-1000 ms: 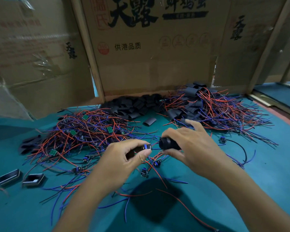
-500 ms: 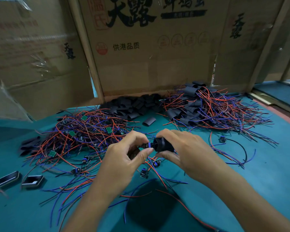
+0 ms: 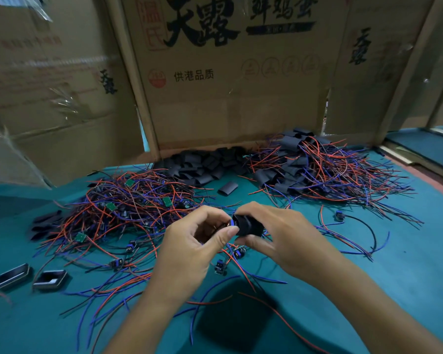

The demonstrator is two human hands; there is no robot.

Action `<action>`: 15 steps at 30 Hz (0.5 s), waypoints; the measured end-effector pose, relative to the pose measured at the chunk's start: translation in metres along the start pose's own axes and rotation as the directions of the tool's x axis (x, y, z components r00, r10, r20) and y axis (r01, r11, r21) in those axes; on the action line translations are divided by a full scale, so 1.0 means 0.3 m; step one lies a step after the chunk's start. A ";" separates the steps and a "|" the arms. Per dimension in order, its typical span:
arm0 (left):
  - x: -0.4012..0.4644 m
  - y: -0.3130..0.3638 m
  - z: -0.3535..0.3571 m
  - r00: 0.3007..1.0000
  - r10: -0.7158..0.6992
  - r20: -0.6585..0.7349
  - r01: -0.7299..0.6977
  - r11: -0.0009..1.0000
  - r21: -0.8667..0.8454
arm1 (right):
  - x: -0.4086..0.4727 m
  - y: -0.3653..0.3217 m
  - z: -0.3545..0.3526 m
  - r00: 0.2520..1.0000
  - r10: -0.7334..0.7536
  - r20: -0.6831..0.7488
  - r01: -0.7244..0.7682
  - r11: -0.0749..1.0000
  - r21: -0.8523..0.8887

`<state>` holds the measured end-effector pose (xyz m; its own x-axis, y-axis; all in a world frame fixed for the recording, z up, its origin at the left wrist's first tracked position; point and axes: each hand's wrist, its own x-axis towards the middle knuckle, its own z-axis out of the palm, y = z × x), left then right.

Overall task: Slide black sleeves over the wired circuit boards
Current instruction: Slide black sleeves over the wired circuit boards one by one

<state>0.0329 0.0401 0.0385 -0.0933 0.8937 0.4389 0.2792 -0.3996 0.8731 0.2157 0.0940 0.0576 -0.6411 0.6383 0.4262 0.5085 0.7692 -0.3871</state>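
Note:
My right hand holds a black sleeve between thumb and fingers above the green table. My left hand pinches a small wired circuit board, whose blue end sits at the sleeve's mouth. Its red and blue wires hang down below my hands. A tangle of unsleeved wired boards lies to the left. Loose black sleeves are heaped at the back. Sleeved boards with wires are piled at the back right.
Cardboard walls close off the back and left. Two opened black sleeves lie near the left edge. One sleeve lies alone between the piles. A few loose boards and wires lie under my hands.
My hands came together: the board in my left hand moved right to the mouth of the sleeve in my right hand, and its end has gone partly in.

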 end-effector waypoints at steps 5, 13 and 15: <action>-0.006 0.012 0.001 1.000 -0.016 0.024 0.016 1.000 -0.005 | -0.003 0.012 0.006 1.000 0.007 -0.031 -0.007 1.000 -0.016; -0.006 0.013 -0.003 1.000 0.014 0.026 -0.017 0.991 0.136 | -0.004 0.019 0.005 0.999 -0.026 -0.023 0.026 1.000 -0.017; -0.006 0.014 0.000 0.999 0.019 0.042 -0.025 0.988 0.152 | -0.006 0.018 0.005 0.999 -0.026 -0.019 0.025 0.999 -0.028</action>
<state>0.0344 0.0367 0.0413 -0.0479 0.8938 0.4459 0.4237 -0.3861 0.8194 0.2188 0.0971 0.0535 -0.6432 0.6186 0.4513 0.5077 0.7857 -0.3534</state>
